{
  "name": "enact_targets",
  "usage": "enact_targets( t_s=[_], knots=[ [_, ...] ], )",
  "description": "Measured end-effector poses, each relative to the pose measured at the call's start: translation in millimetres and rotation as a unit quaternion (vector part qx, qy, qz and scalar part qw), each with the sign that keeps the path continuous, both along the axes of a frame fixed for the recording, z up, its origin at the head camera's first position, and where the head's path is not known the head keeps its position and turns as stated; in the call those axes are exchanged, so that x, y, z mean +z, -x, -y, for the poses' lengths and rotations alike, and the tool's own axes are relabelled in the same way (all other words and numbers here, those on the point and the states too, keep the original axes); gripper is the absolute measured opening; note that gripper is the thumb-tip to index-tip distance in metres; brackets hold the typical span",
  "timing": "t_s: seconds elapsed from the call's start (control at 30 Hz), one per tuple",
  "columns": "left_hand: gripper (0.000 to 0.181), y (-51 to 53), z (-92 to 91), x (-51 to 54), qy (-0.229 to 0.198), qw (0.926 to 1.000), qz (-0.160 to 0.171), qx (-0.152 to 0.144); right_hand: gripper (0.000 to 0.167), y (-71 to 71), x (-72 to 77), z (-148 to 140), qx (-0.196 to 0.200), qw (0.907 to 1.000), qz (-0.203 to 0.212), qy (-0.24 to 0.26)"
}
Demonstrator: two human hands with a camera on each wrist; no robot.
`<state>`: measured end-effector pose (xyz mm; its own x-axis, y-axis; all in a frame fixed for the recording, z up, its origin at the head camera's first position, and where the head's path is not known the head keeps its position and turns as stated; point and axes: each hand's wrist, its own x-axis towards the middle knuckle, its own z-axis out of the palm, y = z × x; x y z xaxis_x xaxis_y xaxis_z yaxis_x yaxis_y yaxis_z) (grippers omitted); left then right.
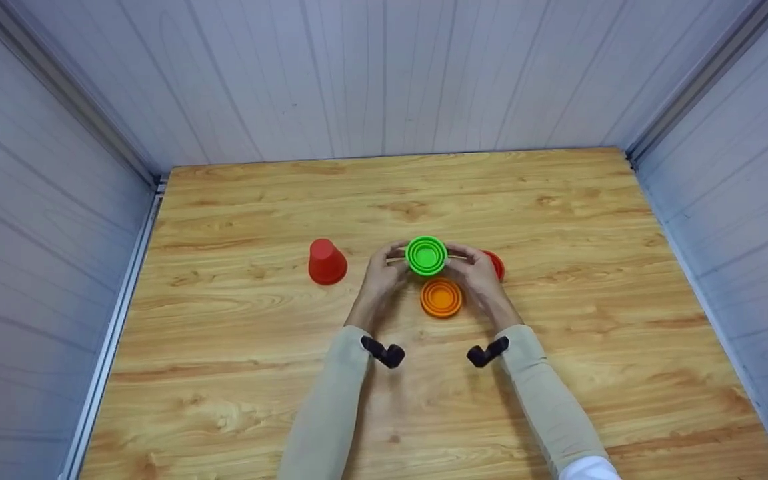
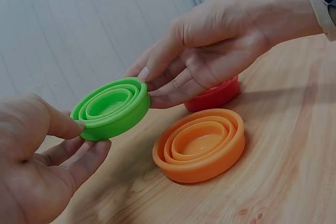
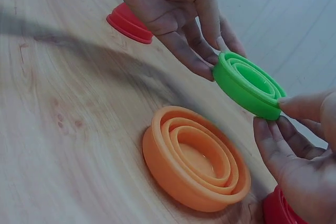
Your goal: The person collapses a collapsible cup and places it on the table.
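A green collapsible cup (image 1: 427,255), folded flat into rings, is held up off the table between both hands. My left hand (image 1: 384,272) pinches its left rim with thumb and fingers. On the opposite side my right hand (image 1: 479,275) pinches the rim likewise. Just below and nearer to me, a folded orange collapsible cup (image 2: 199,145) lies on the wooden table, touched by neither hand. Behind my right hand is a folded red collapsible cup (image 1: 495,265), partly hidden by it.
To the left of my left hand, a red cup (image 1: 327,263), drawn out tall, stands upside down on the table (image 1: 237,373). Pale panel walls (image 1: 384,80) enclose the table at the back and both sides.
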<state>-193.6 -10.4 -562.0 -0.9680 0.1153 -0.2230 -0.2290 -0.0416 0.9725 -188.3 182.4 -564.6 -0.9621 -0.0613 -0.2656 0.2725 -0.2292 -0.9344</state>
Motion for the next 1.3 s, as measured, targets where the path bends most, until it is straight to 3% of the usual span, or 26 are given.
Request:
enact_targets(
  t_s=[0.17,0.57,0.73,0.97,1.1,1.3],
  knots=[
    [0.04,2.2,-0.9,-2.3,0.018,0.9998,0.004,0.004,0.042,5.4,-0.8,3,-0.002,0.9997,0.005,-0.022],
    [0.043,3.3,-1.9,-5.4,-0.006,0.9992,0.039,-0.008,0.036,12.8,-2.6,9,-0.005,0.9911,0.003,-0.133],
    [0.047,4.9,-2.5,-6.1,0.021,0.9989,0.039,-0.013,0.036,13.8,-3.4,12,0.004,0.9837,-0.011,-0.18],
    [0.053,5.0,-1.6,-6.7,0.037,0.9977,0.045,-0.034,0.037,12.8,-4.9,10,0.013,0.9792,-0.014,-0.202],
    [0.057,4.8,-1.6,-7.1,0.041,0.9975,0.045,-0.037,0.036,12.7,-4.8,11,0.026,0.9697,-0.03,-0.241],
    [0.056,4.1,-2.4,-8.0,0.056,0.997,0.036,-0.039,0.037,14.6,-3.6,11,0.052,0.9466,-0.053,-0.314]
  ],
)
